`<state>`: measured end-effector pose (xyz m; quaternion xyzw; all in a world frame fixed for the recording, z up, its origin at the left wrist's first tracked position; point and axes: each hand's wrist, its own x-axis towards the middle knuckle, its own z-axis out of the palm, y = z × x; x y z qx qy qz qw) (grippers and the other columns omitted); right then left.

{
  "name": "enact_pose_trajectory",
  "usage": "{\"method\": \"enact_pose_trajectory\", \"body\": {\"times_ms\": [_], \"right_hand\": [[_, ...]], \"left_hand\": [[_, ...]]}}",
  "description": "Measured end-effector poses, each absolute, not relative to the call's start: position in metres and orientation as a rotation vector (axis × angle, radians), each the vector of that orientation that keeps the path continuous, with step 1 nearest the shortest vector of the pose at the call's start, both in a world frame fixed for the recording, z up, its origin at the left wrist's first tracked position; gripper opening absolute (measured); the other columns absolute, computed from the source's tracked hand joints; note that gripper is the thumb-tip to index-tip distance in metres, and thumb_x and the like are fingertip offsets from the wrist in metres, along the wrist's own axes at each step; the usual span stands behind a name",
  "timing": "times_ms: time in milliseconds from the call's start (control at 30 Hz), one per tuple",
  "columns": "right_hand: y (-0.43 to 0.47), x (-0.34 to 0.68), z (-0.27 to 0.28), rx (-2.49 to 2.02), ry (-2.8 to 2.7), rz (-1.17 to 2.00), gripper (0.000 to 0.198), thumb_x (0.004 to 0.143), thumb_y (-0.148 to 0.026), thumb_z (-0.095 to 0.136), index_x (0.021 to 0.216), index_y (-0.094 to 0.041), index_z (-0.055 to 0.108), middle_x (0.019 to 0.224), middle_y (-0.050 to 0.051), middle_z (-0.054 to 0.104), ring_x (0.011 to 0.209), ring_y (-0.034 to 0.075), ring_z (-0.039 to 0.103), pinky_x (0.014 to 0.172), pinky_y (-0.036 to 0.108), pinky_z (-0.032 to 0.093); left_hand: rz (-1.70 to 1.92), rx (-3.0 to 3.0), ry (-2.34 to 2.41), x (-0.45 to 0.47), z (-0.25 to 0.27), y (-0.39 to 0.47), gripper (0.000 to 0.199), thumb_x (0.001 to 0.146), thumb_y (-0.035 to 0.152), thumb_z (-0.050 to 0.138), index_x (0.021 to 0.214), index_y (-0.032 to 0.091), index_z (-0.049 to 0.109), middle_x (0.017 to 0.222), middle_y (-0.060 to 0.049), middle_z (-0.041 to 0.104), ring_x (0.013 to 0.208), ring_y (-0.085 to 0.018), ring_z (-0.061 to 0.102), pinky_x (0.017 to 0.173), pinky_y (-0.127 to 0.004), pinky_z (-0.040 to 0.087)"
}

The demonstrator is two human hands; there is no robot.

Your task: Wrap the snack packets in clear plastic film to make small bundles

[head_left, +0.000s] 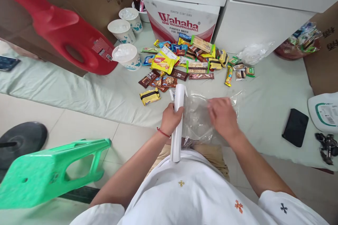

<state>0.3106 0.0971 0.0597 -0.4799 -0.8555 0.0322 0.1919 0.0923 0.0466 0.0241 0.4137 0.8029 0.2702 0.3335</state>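
My left hand (171, 117) is wrapped round a white roll (177, 130) of clear plastic, held upright at the table's front edge, one end against my shirt. From the roll a clear plastic sheet or bag (196, 117) spreads to the right over the table. Over its right part is my right hand (224, 116), fingers bent and smeared by motion; whether they grip the plastic I cannot tell. Beyond the roll lies a pile of wrapped snacks (182, 59), with a yellow-wrapped snack (150, 96) apart at the near left.
Paper cups (128, 58) and a large red bottle (76, 38) stand at left. Behind the snacks are a Wahaha carton (182, 17) and white boxes (258, 21). A black case or wallet (295, 127) and keys (327, 147) lie right. A green stool (52, 168) is lower left.
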Motion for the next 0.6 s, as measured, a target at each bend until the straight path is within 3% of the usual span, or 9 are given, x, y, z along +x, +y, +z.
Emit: {"method": "enact_pose_trajectory", "body": {"times_ms": [100,200,267,367,500,600], "right_hand": [[0.085,0.294,0.022,-1.411,-2.623,0.137,0.057,0.105,-0.042,0.041,0.145,-0.005,0.053,0.154,0.022,0.049,0.142,0.036,0.041,0.116,0.052,0.036],[0.084,0.317,-0.005,-1.525,-2.694,0.134,0.067,0.106,-0.048,0.034,0.155,-0.002,0.041,0.164,0.022,0.033,0.153,0.037,0.027,0.123,0.059,0.025],[0.087,0.345,-0.015,-1.569,-2.693,0.138,0.069,0.106,-0.05,0.031,0.157,-0.005,0.037,0.166,0.019,0.03,0.155,0.035,0.025,0.124,0.057,0.025],[0.095,0.386,-0.013,-1.615,-2.657,0.157,0.068,0.106,-0.05,0.029,0.157,-0.004,0.039,0.165,0.019,0.033,0.154,0.034,0.026,0.123,0.055,0.029],[0.111,0.396,0.019,-1.656,-2.494,0.116,0.063,0.105,-0.048,0.035,0.14,-0.001,0.059,0.15,0.026,0.051,0.148,0.037,0.036,0.12,0.055,0.035],[0.117,0.356,0.043,-1.525,-2.404,0.126,0.057,0.106,-0.045,0.036,0.137,-0.006,0.063,0.143,0.021,0.06,0.143,0.032,0.042,0.121,0.049,0.036]], "left_hand": [[0.746,1.073,2.096,0.089,0.027,0.046,0.018,0.09,0.041,0.051,0.088,0.023,0.052,0.086,-0.007,0.069,0.086,-0.027,0.068,0.075,-0.036,0.05],[0.812,0.989,2.142,0.08,0.029,0.048,0.026,0.091,0.049,0.052,0.091,0.023,0.05,0.084,-0.006,0.066,0.082,-0.026,0.067,0.071,-0.035,0.049],[0.854,0.979,2.189,0.075,0.03,0.049,0.041,0.083,0.057,0.064,0.097,0.022,0.048,0.091,-0.007,0.067,0.084,-0.027,0.067,0.071,-0.035,0.049],[0.815,1.017,2.21,0.07,0.029,0.051,0.057,0.069,0.054,0.08,0.102,0.021,0.048,0.096,-0.007,0.068,0.086,-0.027,0.066,0.07,-0.034,0.048],[0.638,1.125,2.203,0.073,0.029,0.051,0.037,0.078,0.052,0.07,0.089,0.022,0.052,0.086,-0.007,0.068,0.082,-0.028,0.067,0.068,-0.035,0.047],[0.582,1.181,2.217,0.077,0.03,0.052,0.028,0.082,0.045,0.066,0.09,0.022,0.051,0.089,-0.01,0.07,0.087,-0.031,0.069,0.071,-0.036,0.049]]}}
